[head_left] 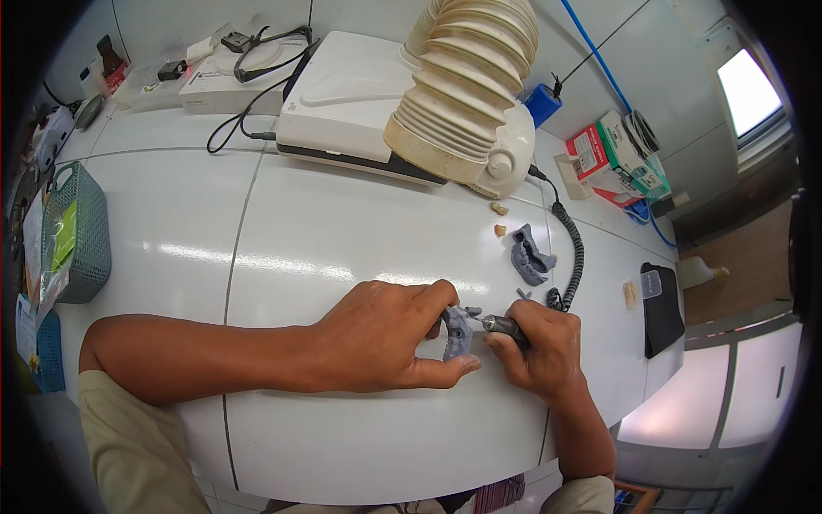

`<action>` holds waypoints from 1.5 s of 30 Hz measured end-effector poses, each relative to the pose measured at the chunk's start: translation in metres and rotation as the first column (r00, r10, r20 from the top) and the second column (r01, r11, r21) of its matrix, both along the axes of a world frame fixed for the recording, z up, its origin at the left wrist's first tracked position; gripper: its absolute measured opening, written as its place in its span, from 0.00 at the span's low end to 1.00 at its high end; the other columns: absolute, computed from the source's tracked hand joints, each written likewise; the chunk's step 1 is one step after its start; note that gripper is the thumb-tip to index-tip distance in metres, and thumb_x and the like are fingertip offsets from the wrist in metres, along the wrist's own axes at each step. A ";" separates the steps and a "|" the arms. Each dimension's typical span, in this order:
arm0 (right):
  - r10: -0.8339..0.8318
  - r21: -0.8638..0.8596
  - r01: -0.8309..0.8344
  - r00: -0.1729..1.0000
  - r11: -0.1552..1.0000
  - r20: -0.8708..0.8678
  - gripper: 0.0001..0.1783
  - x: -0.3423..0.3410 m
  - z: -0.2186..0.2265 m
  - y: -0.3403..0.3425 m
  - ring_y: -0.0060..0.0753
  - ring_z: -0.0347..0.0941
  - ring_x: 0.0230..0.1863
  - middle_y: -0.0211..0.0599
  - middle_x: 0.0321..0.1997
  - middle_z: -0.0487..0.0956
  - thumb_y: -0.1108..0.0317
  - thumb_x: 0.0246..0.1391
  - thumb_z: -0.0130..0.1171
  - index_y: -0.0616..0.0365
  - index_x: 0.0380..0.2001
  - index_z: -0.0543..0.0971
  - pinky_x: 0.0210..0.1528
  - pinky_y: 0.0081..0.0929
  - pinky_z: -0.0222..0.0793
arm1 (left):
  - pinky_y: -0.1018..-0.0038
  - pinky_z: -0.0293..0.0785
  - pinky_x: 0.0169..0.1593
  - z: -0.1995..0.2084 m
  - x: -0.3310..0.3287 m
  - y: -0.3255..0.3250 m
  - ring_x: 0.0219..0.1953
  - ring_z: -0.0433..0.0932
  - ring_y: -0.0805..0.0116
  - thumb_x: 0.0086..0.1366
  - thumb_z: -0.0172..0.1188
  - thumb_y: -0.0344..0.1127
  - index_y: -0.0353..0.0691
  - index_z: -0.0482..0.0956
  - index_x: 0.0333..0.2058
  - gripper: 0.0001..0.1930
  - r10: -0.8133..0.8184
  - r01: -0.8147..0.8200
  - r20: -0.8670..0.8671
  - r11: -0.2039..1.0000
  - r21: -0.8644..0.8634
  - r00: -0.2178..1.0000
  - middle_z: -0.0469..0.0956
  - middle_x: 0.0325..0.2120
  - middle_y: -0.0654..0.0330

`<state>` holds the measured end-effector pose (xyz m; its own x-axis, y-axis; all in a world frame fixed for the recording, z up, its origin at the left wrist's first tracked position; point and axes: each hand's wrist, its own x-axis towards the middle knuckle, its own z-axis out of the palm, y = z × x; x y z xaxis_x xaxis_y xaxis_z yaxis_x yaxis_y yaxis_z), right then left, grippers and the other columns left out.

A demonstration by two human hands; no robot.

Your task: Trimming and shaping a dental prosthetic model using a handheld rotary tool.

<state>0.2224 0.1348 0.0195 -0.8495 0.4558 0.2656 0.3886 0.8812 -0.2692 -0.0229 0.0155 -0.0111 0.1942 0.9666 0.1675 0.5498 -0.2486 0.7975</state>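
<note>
Between the thumb and fingers of my left hand is a grey dental model, an arch with teeth. My right hand grips a dark rotary handpiece, its thin metal bit pointing left at the model. Bit and model look very close; I cannot tell whether they touch. A second grey dental model lies on the white table beyond my right hand, with a small grey piece beside it. Two small tan tooth pieces sit farther back.
A white machine with a ribbed hose stands at the back. A coiled black cord runs along the right. The left holds a green basket; at right are boxes and a black pouch.
</note>
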 end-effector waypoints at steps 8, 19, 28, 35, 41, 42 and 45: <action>-0.017 0.016 0.017 1.000 1.000 -0.001 0.23 -0.002 0.000 -0.001 0.38 0.71 0.15 0.35 0.19 0.75 0.53 0.57 0.78 0.55 0.26 0.76 0.19 0.34 0.64 | 0.62 0.85 0.33 -0.001 0.003 0.000 0.27 0.88 0.46 0.67 0.70 0.64 0.30 0.75 0.39 0.35 0.043 -0.041 -0.023 0.996 0.080 0.999 0.85 0.26 0.42; -0.035 0.026 0.035 0.999 0.999 0.007 0.23 -0.003 0.000 -0.002 0.39 0.71 0.15 0.35 0.19 0.75 0.53 0.58 0.78 0.55 0.25 0.76 0.19 0.35 0.64 | 0.60 0.85 0.33 -0.001 0.003 -0.001 0.27 0.88 0.47 0.67 0.71 0.65 0.31 0.75 0.38 0.35 0.055 -0.053 -0.023 0.995 0.080 0.998 0.85 0.27 0.40; -0.044 0.031 0.043 0.999 0.999 0.010 0.23 -0.003 0.001 -0.004 0.38 0.70 0.14 0.35 0.19 0.75 0.53 0.58 0.78 0.56 0.25 0.76 0.19 0.34 0.64 | 0.61 0.86 0.34 -0.001 0.004 -0.002 0.28 0.88 0.50 0.61 0.77 0.65 0.30 0.76 0.44 0.38 0.072 -0.069 -0.056 0.996 0.053 0.996 0.86 0.28 0.46; -0.064 0.035 0.063 0.998 0.997 0.023 0.23 -0.003 0.001 -0.005 0.39 0.71 0.15 0.35 0.19 0.76 0.53 0.57 0.78 0.55 0.25 0.76 0.19 0.34 0.64 | 0.62 0.85 0.32 0.001 0.004 -0.002 0.26 0.88 0.53 0.62 0.77 0.66 0.30 0.76 0.43 0.38 0.075 -0.073 -0.057 0.997 0.037 0.996 0.85 0.28 0.48; -0.070 0.047 0.068 0.997 0.997 0.027 0.23 -0.003 0.001 -0.005 0.38 0.71 0.15 0.35 0.19 0.76 0.53 0.57 0.78 0.55 0.25 0.76 0.19 0.34 0.64 | 0.62 0.86 0.33 0.000 0.005 -0.002 0.27 0.89 0.52 0.62 0.77 0.65 0.29 0.76 0.44 0.38 0.081 -0.078 -0.054 0.996 0.052 0.995 0.85 0.28 0.46; -0.066 0.041 0.065 0.998 0.997 0.024 0.23 -0.003 0.001 -0.005 0.38 0.71 0.15 0.35 0.19 0.76 0.53 0.57 0.78 0.55 0.25 0.76 0.19 0.34 0.64 | 0.62 0.86 0.33 -0.001 0.005 -0.002 0.27 0.89 0.52 0.62 0.77 0.65 0.29 0.76 0.44 0.38 0.081 -0.079 -0.054 0.996 0.052 0.995 0.85 0.28 0.46; -0.056 0.033 0.055 0.998 0.998 0.027 0.23 -0.002 0.002 -0.004 0.38 0.71 0.15 0.35 0.19 0.76 0.53 0.57 0.78 0.55 0.25 0.76 0.19 0.34 0.64 | 0.59 0.84 0.32 -0.003 0.005 0.000 0.27 0.87 0.45 0.66 0.72 0.61 0.29 0.74 0.38 0.33 0.076 -0.077 0.005 0.991 0.108 0.997 0.84 0.26 0.41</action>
<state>0.2204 0.1307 0.0213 -0.8302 0.4944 0.2576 0.4442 0.8659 -0.2300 -0.0175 0.0151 -0.0144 0.1202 0.9547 0.2721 0.5700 -0.2908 0.7685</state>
